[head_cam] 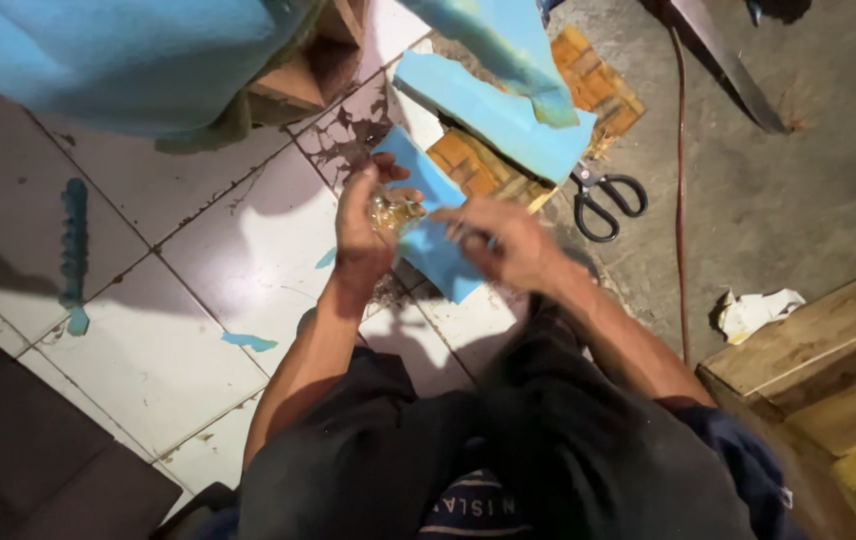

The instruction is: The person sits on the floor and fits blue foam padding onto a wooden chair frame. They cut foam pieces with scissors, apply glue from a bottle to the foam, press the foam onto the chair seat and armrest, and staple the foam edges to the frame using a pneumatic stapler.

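left hand (363, 235): closed around a small clear, yellowish shiny lump (391, 211), maybe plastic wrap or glass, too blurry to call; thumb and fingers (388, 172) pinched tight on it and on the upper edge of the blue piece.

right hand (508, 243): curled fingers gripping the lower right side of the small flat blue foam-like sheet piece (435, 245), knuckles up; couldn't tell whether anything else sat inside that grip.

blue piece: held up in the air between both hands, above the white tiled floor (148, 350), not resting on anything.

nearby: black-handled steel scissors (603, 200) lying open on the grey concrete just right of the hands; larger torn light-blue sheet (493, 110) draped over orange patterned tiles (468, 165) just beyond; thin red cord (681, 200) running down the concrete; crumpled white paper scrap (753, 310) near the wooden box (828, 370); blue scraps (248, 342) scattered on the tiles.

risk, tearing: looked thin and already ragged, so pulling the two grips apart could probably rip the blue piece crooked.

risk, dropping: shiny lump only pinched, hard tile underneath, so a slip could mean a crack or a roll-away.

risk, scissors: blades spread and close to the knee line, easy to kneel or lean on.

risk, cord: easy to snag with a foot.
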The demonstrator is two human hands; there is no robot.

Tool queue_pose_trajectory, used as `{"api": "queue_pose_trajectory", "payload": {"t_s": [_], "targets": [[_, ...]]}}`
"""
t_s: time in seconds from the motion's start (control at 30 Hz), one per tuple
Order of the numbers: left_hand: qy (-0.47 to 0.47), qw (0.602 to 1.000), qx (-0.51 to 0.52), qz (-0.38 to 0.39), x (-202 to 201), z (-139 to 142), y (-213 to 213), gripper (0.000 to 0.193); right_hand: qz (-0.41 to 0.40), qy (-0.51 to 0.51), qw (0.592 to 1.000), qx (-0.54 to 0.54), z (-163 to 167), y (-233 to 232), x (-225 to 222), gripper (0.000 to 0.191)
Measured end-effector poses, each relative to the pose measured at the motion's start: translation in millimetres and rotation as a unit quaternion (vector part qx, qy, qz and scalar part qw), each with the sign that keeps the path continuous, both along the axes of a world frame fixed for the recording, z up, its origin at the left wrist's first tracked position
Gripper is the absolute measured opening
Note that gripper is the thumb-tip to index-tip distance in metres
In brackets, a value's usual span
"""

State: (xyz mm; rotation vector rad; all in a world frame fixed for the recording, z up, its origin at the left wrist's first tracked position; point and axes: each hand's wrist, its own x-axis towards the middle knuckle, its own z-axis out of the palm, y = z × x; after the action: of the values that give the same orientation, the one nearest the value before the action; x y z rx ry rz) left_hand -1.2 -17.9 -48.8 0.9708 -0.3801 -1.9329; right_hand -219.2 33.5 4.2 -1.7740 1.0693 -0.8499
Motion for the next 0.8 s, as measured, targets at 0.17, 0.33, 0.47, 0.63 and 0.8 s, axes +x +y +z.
{"api": "queue_pose_trajectory", "payload": {"t_s": [0.17,0.33,0.47,0.63,0.8], "targets": [[-0.098,0.992,-0.083,-0.014,-14.9,-1.8,9.1,0.032,-0.016,0.219,0.975,0.007,-2.2,9.2,37.1,0.050],[-0.228,0.963,-0.136,-0.038,-21.3,-6.7,20.4,0.024,0.047,0.341,0.938,0.021,-39.0,12.8,52.5,0.038],[-0.247,0.959,-0.136,-0.045,-20.1,-6.6,29.2,0.024,0.038,0.206,0.975,0.078,-49.6,16.0,48.7,0.038],[-0.258,0.952,-0.156,-0.046,-18.3,-9.1,22.5,0.023,0.013,0.052,0.982,0.183,-39.9,22.0,37.8,0.050],[-0.376,0.896,-0.227,-0.058,-13.3,-12.7,17.1,0.027,-0.023,0.045,0.949,0.311,-40.1,25.8,7.3,0.059]]}}
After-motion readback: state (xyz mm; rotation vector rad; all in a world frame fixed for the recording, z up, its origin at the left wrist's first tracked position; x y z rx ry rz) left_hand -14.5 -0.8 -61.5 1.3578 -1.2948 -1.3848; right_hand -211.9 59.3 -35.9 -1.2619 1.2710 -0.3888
